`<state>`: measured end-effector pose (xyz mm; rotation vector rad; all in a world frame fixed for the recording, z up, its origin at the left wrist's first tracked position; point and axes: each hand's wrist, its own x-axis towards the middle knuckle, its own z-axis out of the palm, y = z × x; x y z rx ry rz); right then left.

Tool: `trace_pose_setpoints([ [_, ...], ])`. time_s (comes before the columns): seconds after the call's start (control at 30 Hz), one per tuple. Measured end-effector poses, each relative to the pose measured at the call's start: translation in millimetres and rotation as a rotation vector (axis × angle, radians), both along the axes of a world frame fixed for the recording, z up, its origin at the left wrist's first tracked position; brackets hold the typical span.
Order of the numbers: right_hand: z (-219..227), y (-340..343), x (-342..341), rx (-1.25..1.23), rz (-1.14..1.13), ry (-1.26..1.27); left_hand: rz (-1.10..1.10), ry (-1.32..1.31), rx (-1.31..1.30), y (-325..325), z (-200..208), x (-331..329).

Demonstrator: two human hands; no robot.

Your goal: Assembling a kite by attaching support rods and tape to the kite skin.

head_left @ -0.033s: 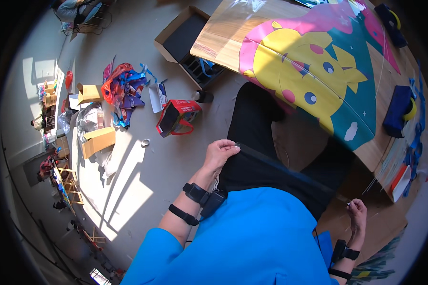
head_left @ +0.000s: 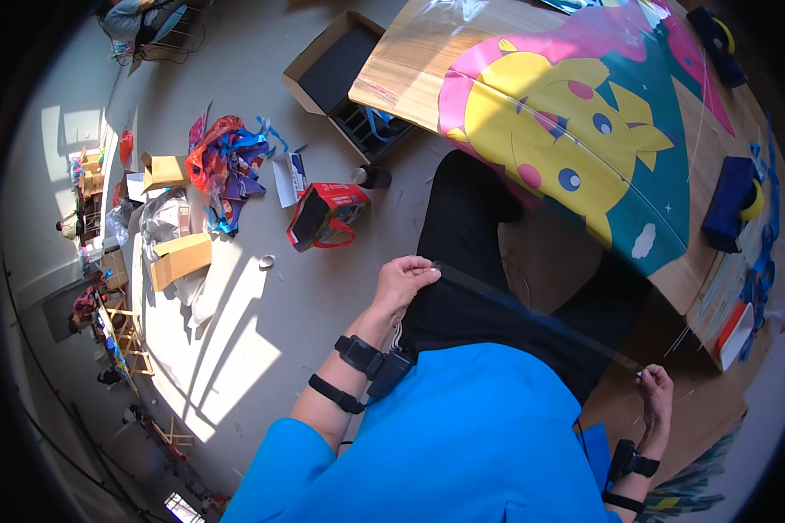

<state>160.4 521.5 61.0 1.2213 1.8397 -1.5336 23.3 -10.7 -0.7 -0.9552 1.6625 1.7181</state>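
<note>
A narrow, see-through strip (head_left: 532, 310), like clear tape, is stretched slantwise over my lap between my two hands. My left hand (head_left: 401, 283) pinches its upper end between thumb and fingertips above my black trousers. Lower down at the right, my right hand (head_left: 656, 392) is closed on the other end, with a small whitish bit showing at the fingertips. Beyond the strip, a soft sheet printed with a yellow cartoon figure (head_left: 541, 122) lies on the wooden table (head_left: 401, 65) and hangs over its near edge.
Two dark blue tape dispensers (head_left: 724, 205) with yellow cores stand along the table's right side. Left on the floor are a red bag (head_left: 327, 213), a dark bottle (head_left: 372, 177), an open carton (head_left: 310, 83), crumpled coloured plastic (head_left: 227, 166) and a cardboard box (head_left: 181, 260).
The strip between my hands now shows as a narrower, straighter line reaching my right fingertips. Both hands stay in nearly the same place.
</note>
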Motion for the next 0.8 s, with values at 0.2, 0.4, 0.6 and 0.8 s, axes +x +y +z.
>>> trace_pose_setpoints([
  [0.2,3.9,-1.1,-0.3,-0.002,0.030,-0.011,0.022,-0.056,-0.015,0.5,-0.7,-2.1],
  [0.4,4.1,-2.0,-3.1,-0.013,0.060,-0.016,0.213,-0.023,0.005,-1.4,0.2,-6.6],
  [0.6,1.2,-0.3,-4.6,0.007,0.113,0.016,-0.107,0.262,-0.441,-9.0,-2.3,-1.7],
  [0.8,4.9,-6.3,-12.9,0.024,0.142,0.035,-0.136,-0.031,-0.136,-11.1,4.8,-2.4],
])
